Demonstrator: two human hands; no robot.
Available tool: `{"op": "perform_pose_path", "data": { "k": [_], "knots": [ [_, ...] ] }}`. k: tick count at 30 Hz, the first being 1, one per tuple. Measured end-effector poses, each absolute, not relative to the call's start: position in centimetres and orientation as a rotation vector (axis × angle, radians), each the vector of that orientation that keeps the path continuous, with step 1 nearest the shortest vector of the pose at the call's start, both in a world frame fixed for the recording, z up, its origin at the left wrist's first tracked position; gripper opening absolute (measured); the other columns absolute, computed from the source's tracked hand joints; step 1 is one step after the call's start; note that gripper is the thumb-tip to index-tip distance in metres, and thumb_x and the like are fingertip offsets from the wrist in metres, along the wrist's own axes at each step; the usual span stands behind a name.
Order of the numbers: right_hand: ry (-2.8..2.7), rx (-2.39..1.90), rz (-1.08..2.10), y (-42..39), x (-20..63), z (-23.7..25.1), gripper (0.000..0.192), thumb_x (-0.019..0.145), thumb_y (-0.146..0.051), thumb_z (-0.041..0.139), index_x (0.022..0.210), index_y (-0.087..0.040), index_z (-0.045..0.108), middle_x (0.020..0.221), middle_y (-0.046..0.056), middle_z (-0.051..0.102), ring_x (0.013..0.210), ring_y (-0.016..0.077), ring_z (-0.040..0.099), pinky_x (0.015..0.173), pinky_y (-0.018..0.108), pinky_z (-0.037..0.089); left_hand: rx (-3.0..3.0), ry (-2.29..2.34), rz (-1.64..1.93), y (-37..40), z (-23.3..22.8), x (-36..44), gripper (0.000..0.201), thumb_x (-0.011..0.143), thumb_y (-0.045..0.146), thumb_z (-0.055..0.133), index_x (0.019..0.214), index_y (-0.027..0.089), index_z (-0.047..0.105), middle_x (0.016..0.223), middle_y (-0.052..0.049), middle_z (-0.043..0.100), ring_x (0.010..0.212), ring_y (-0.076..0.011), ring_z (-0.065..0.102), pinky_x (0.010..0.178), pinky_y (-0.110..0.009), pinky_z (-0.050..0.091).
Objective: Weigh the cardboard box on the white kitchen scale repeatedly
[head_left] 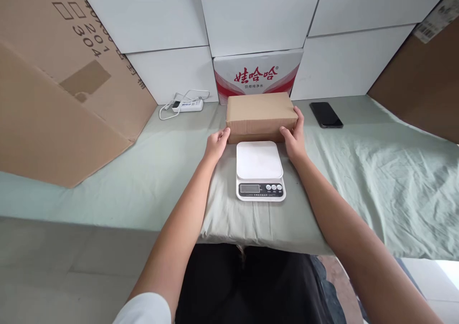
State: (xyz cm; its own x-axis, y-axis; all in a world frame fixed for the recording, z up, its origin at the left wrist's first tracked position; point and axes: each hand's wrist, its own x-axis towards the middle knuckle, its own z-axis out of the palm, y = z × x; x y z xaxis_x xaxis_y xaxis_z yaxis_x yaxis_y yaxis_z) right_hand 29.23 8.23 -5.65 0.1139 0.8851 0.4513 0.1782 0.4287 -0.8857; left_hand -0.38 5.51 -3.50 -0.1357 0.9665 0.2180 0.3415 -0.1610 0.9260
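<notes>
A plain brown cardboard box [261, 115] lies on the green-covered table, just behind a white digital kitchen scale [259, 170]. My left hand [216, 143] presses against the box's left end and my right hand [294, 135] wraps its right end, so both hands grip it between them. The box rests on the cloth or hovers barely above it; I cannot tell which. The scale's platform is bare and its display faces me.
A black phone [325, 114] lies right of the box. A white power strip [186, 105] with its cable sits at the back left. A red-and-white printed carton [257, 75] stands behind the box. Large cardboard sheets [53, 94] lean on both sides. The green cloth [376, 180] hangs over the front edge.
</notes>
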Motion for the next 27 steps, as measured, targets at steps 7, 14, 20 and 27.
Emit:
{"op": "perform_pose_path", "data": {
  "k": [7, 14, 20, 27],
  "knots": [
    [-1.427, -1.012, 0.662, 8.6, 29.6, -6.1, 0.108, 0.084, -0.07, 0.074, 0.174, -0.036, 0.024, 0.187, 0.01, 0.036, 0.167, 0.0406, 0.046, 0.142, 0.068, 0.037, 1.554, 1.482, 1.315, 5.7, -3.6, -0.5, 0.051, 0.098, 0.071, 0.064, 0.08, 0.024, 0.068, 0.08, -0.003, 0.068, 0.094, -0.0239, 0.068, 0.087, -0.033, 0.051],
    [-1.396, -1.023, 0.654, 8.5, 29.4, -6.1, 0.106, 0.086, -0.07, 0.069, 0.175, -0.033, 0.023, 0.189, 0.009, 0.033, 0.175, 0.0396, 0.035, 0.148, 0.066, 0.027, 1.481, 1.377, 1.362, 6.4, -4.6, -0.7, 0.055, 0.101, 0.061, 0.062, 0.134, 0.021, 0.08, 0.142, -0.012, 0.084, 0.14, -0.032, 0.074, 0.117, -0.042, 0.057],
    [-1.412, -1.043, 0.655, 8.3, 29.6, -5.8, 0.108, 0.086, -0.07, 0.069, 0.177, -0.032, 0.023, 0.189, 0.01, 0.037, 0.176, 0.039, 0.035, 0.149, 0.066, 0.022, 1.453, 1.369, 1.347, 6.9, -5.4, -1.0, 0.056, 0.106, 0.062, 0.058, 0.145, 0.026, 0.076, 0.151, -0.007, 0.08, 0.15, -0.0286, 0.069, 0.123, -0.041, 0.056],
    [-1.409, -1.045, 0.648, 8.5, 29.9, -5.9, 0.108, 0.084, -0.072, 0.071, 0.175, -0.032, 0.029, 0.191, 0.008, 0.034, 0.179, 0.0384, 0.028, 0.152, 0.064, 0.014, 1.471, 1.409, 1.352, 7.1, -5.3, -1.0, 0.063, 0.107, 0.073, 0.052, 0.143, 0.028, 0.077, 0.149, -0.008, 0.081, 0.152, -0.0319, 0.066, 0.122, -0.043, 0.056]
  ]
}}
